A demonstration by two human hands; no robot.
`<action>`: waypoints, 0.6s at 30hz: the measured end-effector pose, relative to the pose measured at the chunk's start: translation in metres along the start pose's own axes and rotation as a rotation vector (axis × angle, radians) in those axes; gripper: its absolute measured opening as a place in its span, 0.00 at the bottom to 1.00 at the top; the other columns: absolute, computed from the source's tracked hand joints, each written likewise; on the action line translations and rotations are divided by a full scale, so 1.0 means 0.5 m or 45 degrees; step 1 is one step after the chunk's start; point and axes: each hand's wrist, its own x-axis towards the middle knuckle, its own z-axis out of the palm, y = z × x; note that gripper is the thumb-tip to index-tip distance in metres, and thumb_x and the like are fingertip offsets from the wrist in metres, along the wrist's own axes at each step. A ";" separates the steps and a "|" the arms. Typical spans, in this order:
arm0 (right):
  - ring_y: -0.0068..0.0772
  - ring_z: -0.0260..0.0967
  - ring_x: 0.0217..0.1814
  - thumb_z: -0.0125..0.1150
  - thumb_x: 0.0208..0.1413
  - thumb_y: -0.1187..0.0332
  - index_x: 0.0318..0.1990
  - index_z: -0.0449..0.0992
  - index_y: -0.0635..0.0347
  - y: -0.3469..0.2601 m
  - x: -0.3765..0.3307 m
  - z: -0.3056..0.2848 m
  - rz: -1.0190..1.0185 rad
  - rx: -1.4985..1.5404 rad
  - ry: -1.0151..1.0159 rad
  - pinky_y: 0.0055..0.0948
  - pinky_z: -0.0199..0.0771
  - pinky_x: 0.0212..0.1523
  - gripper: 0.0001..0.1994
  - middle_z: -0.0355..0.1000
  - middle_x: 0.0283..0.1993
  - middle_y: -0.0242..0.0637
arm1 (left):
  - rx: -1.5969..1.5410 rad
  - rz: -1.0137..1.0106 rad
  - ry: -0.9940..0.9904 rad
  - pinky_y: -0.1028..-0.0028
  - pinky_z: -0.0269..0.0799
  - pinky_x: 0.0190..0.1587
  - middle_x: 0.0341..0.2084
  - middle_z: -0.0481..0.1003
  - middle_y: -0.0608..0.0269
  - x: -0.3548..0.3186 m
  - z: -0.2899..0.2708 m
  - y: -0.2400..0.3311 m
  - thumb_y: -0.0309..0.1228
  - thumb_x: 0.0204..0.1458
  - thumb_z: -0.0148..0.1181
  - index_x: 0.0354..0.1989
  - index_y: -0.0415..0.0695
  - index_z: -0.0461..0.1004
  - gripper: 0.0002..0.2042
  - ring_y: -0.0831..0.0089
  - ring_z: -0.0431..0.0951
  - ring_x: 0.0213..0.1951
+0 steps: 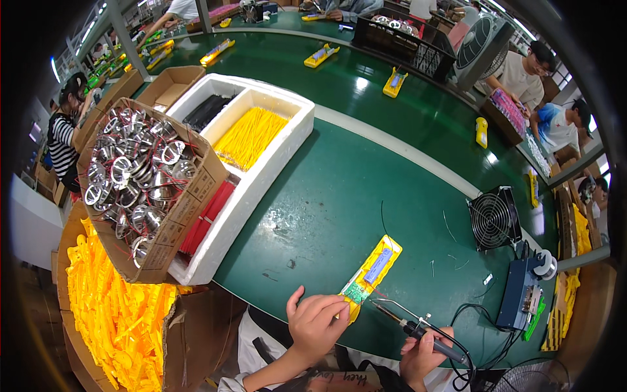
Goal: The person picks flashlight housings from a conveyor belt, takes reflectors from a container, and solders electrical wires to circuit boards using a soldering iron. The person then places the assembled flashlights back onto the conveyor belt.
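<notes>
On the green bench lies a yellow plastic housing (392, 247), slanting toward me. A blue cylindrical battery (377, 266) sits in it, with a small green circuit board (356, 292) nearer me. My left hand (317, 325) is closed on the housing's near left edge beside the board; whether its fingertips also pinch a wire is hidden. My right hand (423, 354) grips a soldering iron (413, 328) with a thin curved metal tube clamped to it. The iron's tip is close to the board's right side; contact cannot be made out. A thin dark wire rises from the housing's far end.
At left are a carton of silvery reflector cups (140, 176), a foam box (297, 108) of yellow, black and red wires, and yellow plastic parts (117, 313). At right stand a small black fan (494, 219) and a blue soldering unit (518, 294). Housings lie on the far green belt (431, 108); people work beyond.
</notes>
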 end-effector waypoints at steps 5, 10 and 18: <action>0.17 0.53 0.08 0.49 0.50 0.67 0.29 0.55 0.59 0.009 0.008 -0.030 -0.047 0.007 0.054 0.13 0.54 0.08 0.10 0.58 0.13 0.32 | -0.050 0.004 0.006 0.61 0.58 0.48 0.25 0.73 0.69 0.004 0.001 -0.001 0.25 0.35 0.59 0.22 0.46 0.73 0.04 0.73 0.72 0.29; 0.13 0.53 0.12 0.48 0.50 0.67 0.31 0.56 0.60 -0.021 0.055 -0.053 -0.268 0.070 0.130 0.09 0.52 0.09 0.09 0.58 0.22 0.31 | -0.569 -0.340 0.049 0.67 0.63 0.43 0.32 0.71 0.54 0.026 -0.041 0.000 0.27 0.43 0.53 0.31 0.37 0.70 0.08 0.64 0.72 0.34; 0.20 0.58 0.13 0.49 0.50 0.69 0.34 0.58 0.64 -0.060 0.182 -0.124 -0.583 0.097 0.024 0.14 0.58 0.12 0.10 0.61 0.24 0.38 | 0.376 -0.085 -0.701 0.67 0.67 0.34 0.29 0.65 0.51 0.087 -0.043 0.076 0.42 0.34 0.62 0.37 0.34 0.64 0.26 0.57 0.69 0.34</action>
